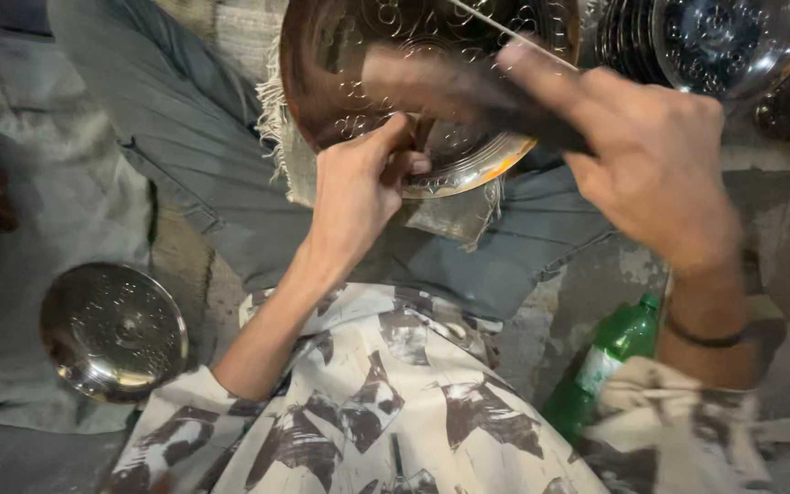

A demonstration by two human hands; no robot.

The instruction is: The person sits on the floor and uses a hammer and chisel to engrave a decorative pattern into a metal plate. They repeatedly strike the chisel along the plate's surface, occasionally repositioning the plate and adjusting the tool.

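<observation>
Sitting cross-legged on the floor (pixel 66 192), the person wears grey trousers (pixel 185 119) and a white shirt with brown patches (pixel 386 402). A large round metal plate (pixel 358 82) with stamped patterns rests tilted on a frayed cloth (pixel 454 215) over the lap, at the top middle of the view. The left hand (pixel 358 187) steadies this plate at its lower rim, its grip pinching the edge between thumb and curled fingers. The right hand (pixel 651 155), blurred with motion, is above the plate's right side; its grip is pressed together around a dark tool handle (pixel 505 110), and a thin metal rod (pixel 509 32) crosses the plate near the fingertips. A dark band (pixel 706 338) circles the right wrist. More shiny plates (pixel 724 41) are stacked at the upper right, just beside the worked plate. A smaller domed metal lid (pixel 112 331) lies on the floor at the lower left, well apart from the hands. A green plastic bottle (pixel 610 352) leans near the right forearm.
</observation>
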